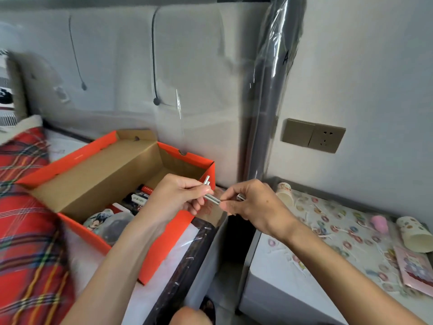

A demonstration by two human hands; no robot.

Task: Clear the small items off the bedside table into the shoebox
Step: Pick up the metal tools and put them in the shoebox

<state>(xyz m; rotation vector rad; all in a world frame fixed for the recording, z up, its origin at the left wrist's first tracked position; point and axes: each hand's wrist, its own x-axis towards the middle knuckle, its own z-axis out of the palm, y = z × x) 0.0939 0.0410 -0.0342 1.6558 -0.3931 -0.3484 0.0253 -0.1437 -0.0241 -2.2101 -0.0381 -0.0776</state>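
An open orange shoebox (pixel 164 249) lies on the bed at the left, with several small items inside it. Over its right end both my hands hold a few thin silver metal sticks (pixel 212 199). My left hand (pixel 178 195) grips them from the left, and my right hand (pixel 250 200) pinches their other end. The bedside table (pixel 276 273) stands at the right under a patterned cover. On it lie a paper cup (pixel 284 194) at the back, a pink item (pixel 379 222), a tipped paper cup (pixel 414 234) and a pink card (pixel 414 268).
A red plaid blanket (pixel 25 231) covers the bed left of the box. A plastic-wrapped headboard (pixel 187 78) rises behind. A wall socket panel (pixel 314 135) sits above the table. A dark gap separates bed and table.
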